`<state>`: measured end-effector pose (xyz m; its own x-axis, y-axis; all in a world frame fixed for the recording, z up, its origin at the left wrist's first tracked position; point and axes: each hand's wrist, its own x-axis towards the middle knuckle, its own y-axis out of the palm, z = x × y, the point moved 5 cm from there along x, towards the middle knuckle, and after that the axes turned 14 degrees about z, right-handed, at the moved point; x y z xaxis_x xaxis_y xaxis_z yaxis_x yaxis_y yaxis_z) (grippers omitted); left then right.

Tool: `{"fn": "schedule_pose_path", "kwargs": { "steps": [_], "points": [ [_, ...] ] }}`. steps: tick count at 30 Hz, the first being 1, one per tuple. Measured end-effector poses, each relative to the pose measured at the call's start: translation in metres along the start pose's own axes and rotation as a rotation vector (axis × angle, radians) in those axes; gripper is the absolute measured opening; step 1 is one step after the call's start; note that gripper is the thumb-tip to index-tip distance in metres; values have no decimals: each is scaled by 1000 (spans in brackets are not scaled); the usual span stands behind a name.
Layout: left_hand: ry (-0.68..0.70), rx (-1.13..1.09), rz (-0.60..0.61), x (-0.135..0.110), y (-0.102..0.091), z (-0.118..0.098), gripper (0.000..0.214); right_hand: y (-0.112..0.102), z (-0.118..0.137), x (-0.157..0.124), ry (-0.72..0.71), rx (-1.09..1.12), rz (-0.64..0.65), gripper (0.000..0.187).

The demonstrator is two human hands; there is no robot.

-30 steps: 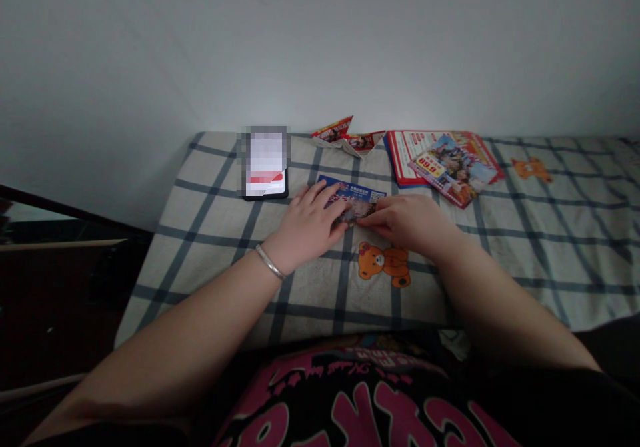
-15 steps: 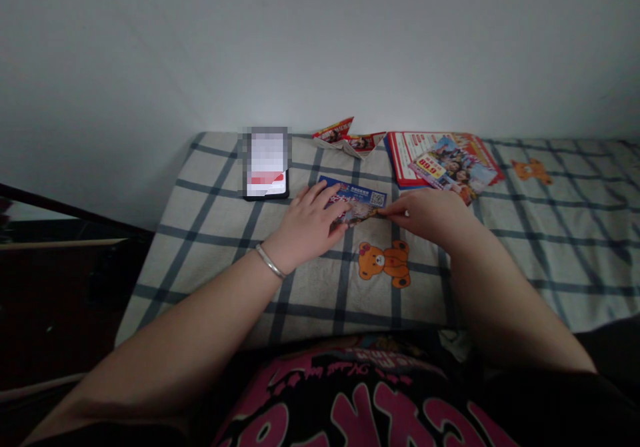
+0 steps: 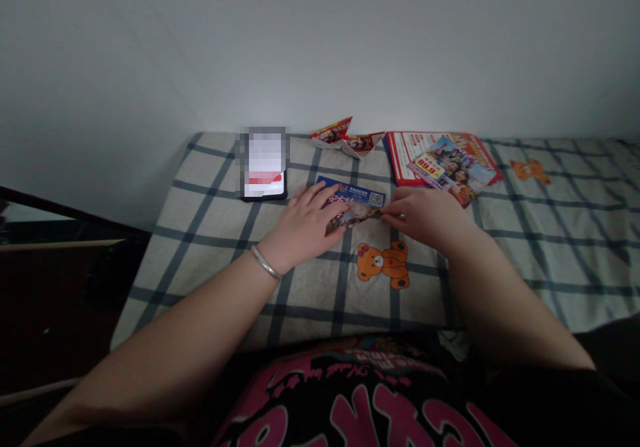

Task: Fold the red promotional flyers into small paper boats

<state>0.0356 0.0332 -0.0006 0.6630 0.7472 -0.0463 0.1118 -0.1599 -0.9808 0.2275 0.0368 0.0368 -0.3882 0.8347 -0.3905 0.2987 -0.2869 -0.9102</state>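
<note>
With left hand (image 3: 303, 223) spread on blue flyer (image 3: 361, 203), pinching its corner in right hand (image 3: 427, 217). Now farther right along its edge, apparently creasing.

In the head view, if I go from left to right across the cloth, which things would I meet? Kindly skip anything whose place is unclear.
Phone → left hand → blue leaflet → right hand → far-right bear print.

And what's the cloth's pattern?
Pale cloth with dark bluish grid lines and orange bears; best in head view.
</note>
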Motion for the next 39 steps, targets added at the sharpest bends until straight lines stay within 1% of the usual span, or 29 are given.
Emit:
{"fn": "schedule_pose_path", "kwargs": {
  "steps": [5,7,9,12,13,14,16,19,23,27,30,33,36,39],
  "points": [
    [-4,-25,45,0,2,4,44,-6,6,-4,39,-32,-53,33],
    [-3,-37,66,1,2,6,47,-6,11,-5,18,-45,-95,32],
    [2,-43,75,1,2,6,50,-4,20,-4,-77,-22,-127,30],
    [2,-48,86,0,0,5,50,4,38,-2,-322,89,-163,26],
    [0,-50,90,0,0,5,51,6,42,-1,-378,128,-181,26],
    [-2,-54,94,0,0,5,51,9,45,0,-418,155,-186,27],
    [-3,-59,98,0,-1,4,52,11,48,3,-435,182,-191,27],
    [10,-60,87,0,0,4,51,9,48,4,-376,193,-155,27],
    [9,-55,72,0,1,5,50,4,41,4,-254,202,-91,29],
    [22,-44,52,0,0,4,49,2,20,3,-93,173,-24,28],
    [32,-37,54,-1,0,4,48,2,4,2,-9,112,4,28],
    [40,-35,38,-2,0,4,47,2,-4,2,17,124,-1,29],
    [57,-33,5,-3,-1,4,45,2,-5,2,30,134,-11,29],
    [67,-28,-3,-3,-1,5,45,2,-6,2,70,92,-24,29]
  ]
}}
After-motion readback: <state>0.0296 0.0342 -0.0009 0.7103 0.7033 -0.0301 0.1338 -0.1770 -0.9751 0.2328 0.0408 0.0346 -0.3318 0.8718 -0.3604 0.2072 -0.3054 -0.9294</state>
